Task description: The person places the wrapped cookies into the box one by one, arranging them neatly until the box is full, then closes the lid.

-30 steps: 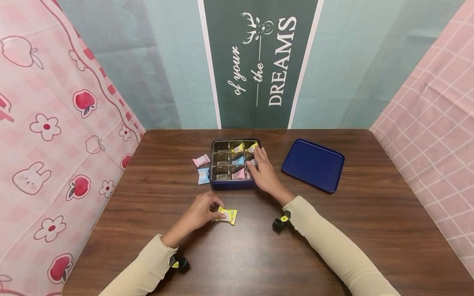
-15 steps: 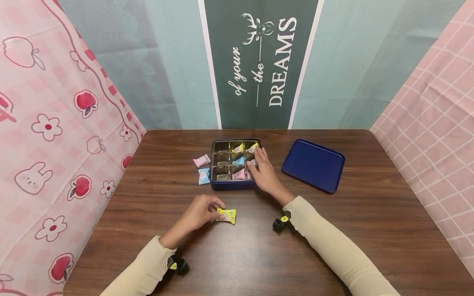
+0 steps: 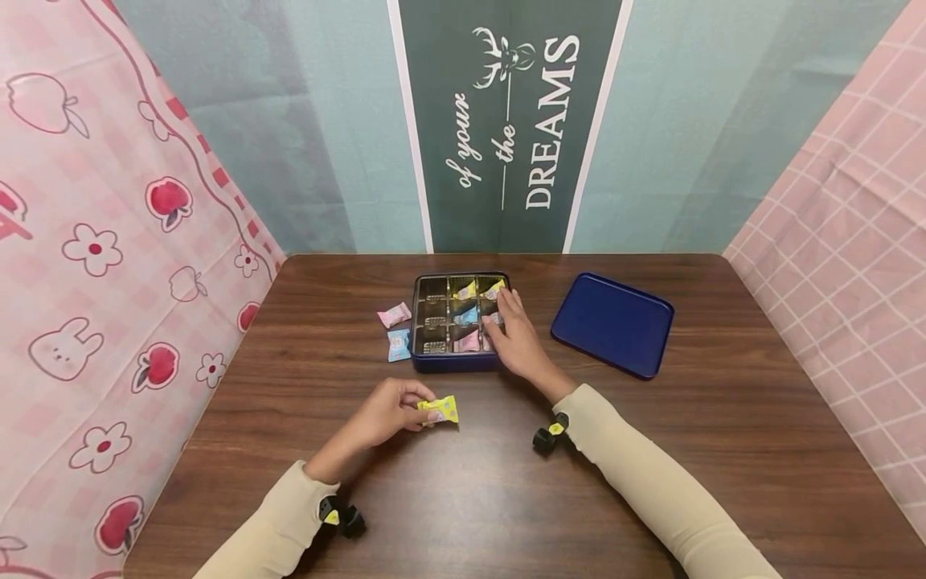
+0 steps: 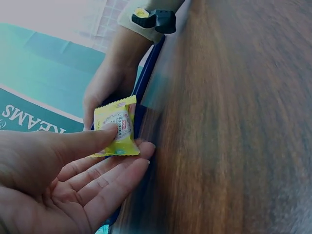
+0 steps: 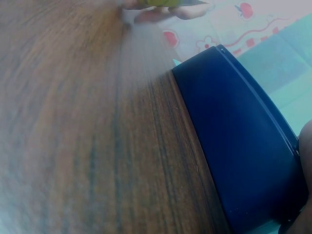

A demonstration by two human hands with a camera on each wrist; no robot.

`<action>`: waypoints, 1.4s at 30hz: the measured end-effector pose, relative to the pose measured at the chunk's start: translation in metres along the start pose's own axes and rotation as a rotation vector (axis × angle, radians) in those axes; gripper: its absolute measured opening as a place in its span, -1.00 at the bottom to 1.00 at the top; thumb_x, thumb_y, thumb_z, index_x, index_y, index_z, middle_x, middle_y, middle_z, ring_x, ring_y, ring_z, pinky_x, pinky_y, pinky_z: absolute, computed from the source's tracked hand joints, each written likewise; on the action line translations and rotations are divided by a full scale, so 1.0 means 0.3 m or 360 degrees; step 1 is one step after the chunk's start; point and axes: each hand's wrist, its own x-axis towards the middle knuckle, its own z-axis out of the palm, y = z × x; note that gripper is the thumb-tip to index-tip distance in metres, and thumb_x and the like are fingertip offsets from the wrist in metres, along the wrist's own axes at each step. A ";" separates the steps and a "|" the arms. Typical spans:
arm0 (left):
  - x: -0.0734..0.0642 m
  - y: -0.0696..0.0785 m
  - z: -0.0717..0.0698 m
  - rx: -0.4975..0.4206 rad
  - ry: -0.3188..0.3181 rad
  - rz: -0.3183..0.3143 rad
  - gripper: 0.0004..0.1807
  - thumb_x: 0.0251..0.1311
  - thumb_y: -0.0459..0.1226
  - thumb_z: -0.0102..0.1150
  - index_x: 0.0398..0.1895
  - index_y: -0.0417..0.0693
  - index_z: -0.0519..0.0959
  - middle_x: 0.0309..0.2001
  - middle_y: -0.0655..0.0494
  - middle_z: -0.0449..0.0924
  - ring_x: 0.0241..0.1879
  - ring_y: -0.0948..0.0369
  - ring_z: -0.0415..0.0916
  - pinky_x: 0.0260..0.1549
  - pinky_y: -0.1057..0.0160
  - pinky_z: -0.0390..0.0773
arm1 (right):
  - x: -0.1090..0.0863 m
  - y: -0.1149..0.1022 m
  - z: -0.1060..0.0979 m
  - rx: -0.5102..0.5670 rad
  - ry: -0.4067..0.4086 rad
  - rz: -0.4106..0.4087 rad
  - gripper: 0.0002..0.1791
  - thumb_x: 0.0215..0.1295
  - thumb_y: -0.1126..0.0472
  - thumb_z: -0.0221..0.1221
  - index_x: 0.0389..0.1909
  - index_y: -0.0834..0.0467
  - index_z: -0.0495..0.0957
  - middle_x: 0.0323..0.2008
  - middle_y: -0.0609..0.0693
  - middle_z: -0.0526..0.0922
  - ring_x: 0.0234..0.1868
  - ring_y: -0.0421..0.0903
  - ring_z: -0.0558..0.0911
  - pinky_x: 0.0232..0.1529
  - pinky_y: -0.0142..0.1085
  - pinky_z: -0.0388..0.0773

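My left hand (image 3: pixel 396 410) pinches a yellow wrapped candy (image 3: pixel 444 409) between thumb and fingers, in front of the tin. In the left wrist view this candy (image 4: pixel 119 126) shows its printed label, with the thumb pressed on its face. A dark blue tin (image 3: pixel 456 364) with a divided insert stands behind. My right hand (image 3: pixel 519 342) rests over its right edge, thumb reaching above a compartment, and partly hides the right column. Yellow candies (image 3: pixel 465 291) lie in the back compartments, a blue candy (image 3: pixel 465 316) at the centre, a pink candy (image 3: pixel 466 342) front middle. Ridged floors show in the left column.
Left of the tin lie a loose pink candy (image 3: pixel 394 314) and a loose blue candy (image 3: pixel 399 345). The blue lid (image 3: pixel 613 325) lies flat to the right on the wooden table (image 3: pixel 463 507). A curtain (image 3: pixel 347 121) hangs behind the table's far edge.
My left hand has drawn slightly up and left with the yellow candy, which is now tilted up from its flatter position. The right hand and the tin have stayed in place.
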 end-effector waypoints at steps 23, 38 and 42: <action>0.004 0.030 -0.118 -0.0405 0.0196 -0.0042 -0.63 0.36 -0.44 0.22 0.17 -0.48 0.56 0.00 -0.29 0.69 -0.12 0.07 0.73 0.02 -0.05 0.60 | -0.001 0.000 0.001 0.0015 0.0003 -0.0006 -0.24 0.59 -0.02 -0.03 0.52 0.44 0.05 0.58 0.28 0.01 0.60 0.23 -0.11 0.53 0.09 -0.08; 0.063 0.037 -0.176 -0.0725 0.0377 -0.0120 -0.56 0.36 -0.48 0.20 0.22 -0.60 0.45 -0.09 -0.14 0.72 -0.18 0.17 0.74 0.08 0.02 0.55 | -0.004 -0.003 -0.004 0.0002 0.0005 0.0001 -0.26 0.60 0.00 -0.03 0.52 0.44 0.05 0.59 0.26 0.01 0.61 0.21 -0.11 0.53 0.08 -0.06; 0.084 0.037 -0.189 -0.0818 0.0408 -0.0095 -0.60 0.35 -0.54 0.15 0.19 -0.64 0.45 -0.19 -0.02 0.73 -0.21 0.22 0.73 0.02 0.14 0.62 | -0.002 -0.004 -0.002 -0.0002 0.0004 -0.0005 -0.26 0.59 0.01 -0.02 0.52 0.43 0.05 0.58 0.28 0.01 0.60 0.22 -0.11 0.53 0.07 -0.07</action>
